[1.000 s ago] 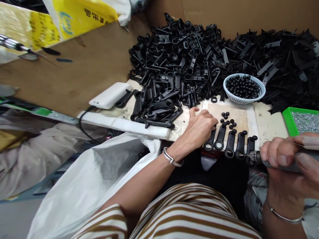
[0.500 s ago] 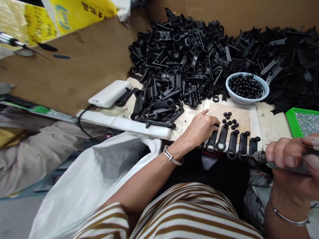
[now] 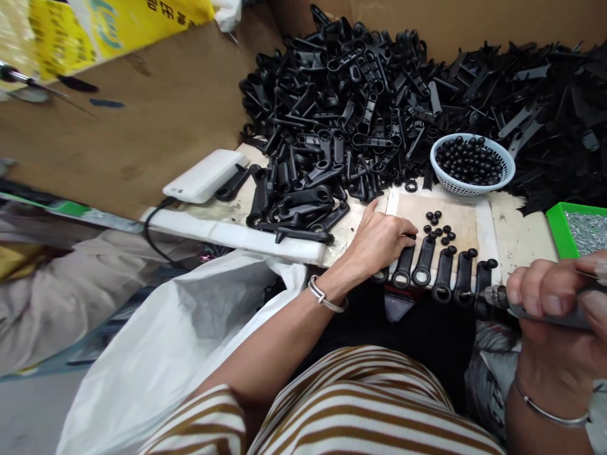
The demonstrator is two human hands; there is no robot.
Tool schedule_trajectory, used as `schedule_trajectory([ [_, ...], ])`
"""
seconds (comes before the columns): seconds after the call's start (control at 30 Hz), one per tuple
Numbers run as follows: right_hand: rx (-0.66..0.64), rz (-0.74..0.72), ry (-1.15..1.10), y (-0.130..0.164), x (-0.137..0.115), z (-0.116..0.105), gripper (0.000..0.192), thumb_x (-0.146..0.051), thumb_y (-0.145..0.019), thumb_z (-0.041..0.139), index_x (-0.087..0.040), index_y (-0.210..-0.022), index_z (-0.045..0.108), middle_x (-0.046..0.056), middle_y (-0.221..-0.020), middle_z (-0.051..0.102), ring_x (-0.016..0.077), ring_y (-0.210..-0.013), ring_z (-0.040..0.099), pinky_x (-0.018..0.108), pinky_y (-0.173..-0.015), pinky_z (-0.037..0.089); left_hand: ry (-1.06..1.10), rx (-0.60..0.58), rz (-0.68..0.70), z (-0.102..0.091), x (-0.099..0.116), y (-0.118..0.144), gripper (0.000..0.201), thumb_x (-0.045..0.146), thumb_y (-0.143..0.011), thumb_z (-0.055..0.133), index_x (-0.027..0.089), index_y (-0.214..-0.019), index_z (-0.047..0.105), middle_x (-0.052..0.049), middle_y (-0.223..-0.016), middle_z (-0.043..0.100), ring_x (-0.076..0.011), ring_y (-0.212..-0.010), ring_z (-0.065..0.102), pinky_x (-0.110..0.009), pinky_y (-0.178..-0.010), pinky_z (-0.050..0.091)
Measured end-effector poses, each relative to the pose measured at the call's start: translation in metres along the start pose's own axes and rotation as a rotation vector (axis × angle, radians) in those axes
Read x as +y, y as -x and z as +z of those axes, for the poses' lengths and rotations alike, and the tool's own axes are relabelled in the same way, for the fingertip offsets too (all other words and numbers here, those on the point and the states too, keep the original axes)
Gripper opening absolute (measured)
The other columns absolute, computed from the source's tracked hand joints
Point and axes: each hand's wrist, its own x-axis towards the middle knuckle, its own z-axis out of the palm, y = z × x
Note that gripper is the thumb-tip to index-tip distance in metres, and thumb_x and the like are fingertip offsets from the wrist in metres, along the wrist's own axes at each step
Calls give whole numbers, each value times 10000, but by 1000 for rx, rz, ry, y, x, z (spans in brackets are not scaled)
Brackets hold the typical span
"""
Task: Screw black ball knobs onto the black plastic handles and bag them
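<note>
Several black plastic handles (image 3: 443, 273) lie side by side in a row at the near edge of a small board (image 3: 455, 218). My left hand (image 3: 379, 240) rests palm down on the leftmost handles of that row, fingers spread over them. My right hand (image 3: 559, 297) is closed around a powered screwdriver (image 3: 497, 297), whose tip sits at the ring end of a handle near the right of the row. A few small black caps (image 3: 436, 226) lie loose on the board above the row.
A big heap of black handles (image 3: 360, 107) fills the back of the bench. A white mesh basket (image 3: 472, 164) holds black balls. A green tray (image 3: 576, 230) of screws sits at right. A white box (image 3: 203, 175) and a white bag (image 3: 165, 341) are at left.
My left hand has shifted slightly on the leftmost handles, fingers first lifting, then settling flat again. The right hand keeps the screwdriver at the same handle.
</note>
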Motion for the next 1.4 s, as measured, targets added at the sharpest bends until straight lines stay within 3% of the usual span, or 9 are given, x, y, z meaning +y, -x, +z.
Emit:
schedule_trajectory([
  [0.23,31,4,35,0,2,1,242,-131,-636,582,-216,-856,635,-77,-478,474,105,-368,359,299,-388,313,-27,-11,116,-4,-1,-1,95,169,-856,689,185,-916,761,-57,-927,779,-230,-921,737,-606,-1213,125],
  [0.5,-62,-68,38,-1,3,3,232,-208,-701,676,-238,-931,676,-63,-519,531,128,-392,393,322,-383,336,30,-65,104,-5,-3,-4,168,175,-870,676,185,-1016,758,-23,-964,778,-184,-909,741,-420,-1251,191],
  [0.63,-81,-69,43,-4,1,2,227,-211,-703,729,-237,-926,697,-59,-511,543,130,-390,398,319,-377,348,51,-57,81,-6,-4,-2,154,172,-859,679,201,-989,756,-14,-939,780,-188,-904,739,-503,-1253,113],
  [0.77,-70,-59,26,-5,-1,1,239,-198,-669,735,-206,-906,702,-47,-506,555,137,-391,411,331,-373,359,47,-42,56,-5,-3,0,160,156,-845,674,205,-981,742,-29,-975,777,-229,-1044,709,-600,-1227,42],
  [1.1,-73,-53,4,-3,1,1,242,-204,-687,732,-220,-926,698,-53,-524,562,127,-392,402,325,-368,357,105,-53,38,-4,-6,-1,136,140,-836,682,189,-954,730,-16,-976,775,-205,-971,723,-577,-1236,61],
  [1.4,-65,-53,17,-1,1,4,238,-197,-689,725,-239,-921,696,-56,-523,558,130,-391,401,327,-369,369,92,-40,101,-2,-12,-2,108,169,-847,684,205,-944,713,5,-966,775,-178,-933,723,-565,-1234,110],
])
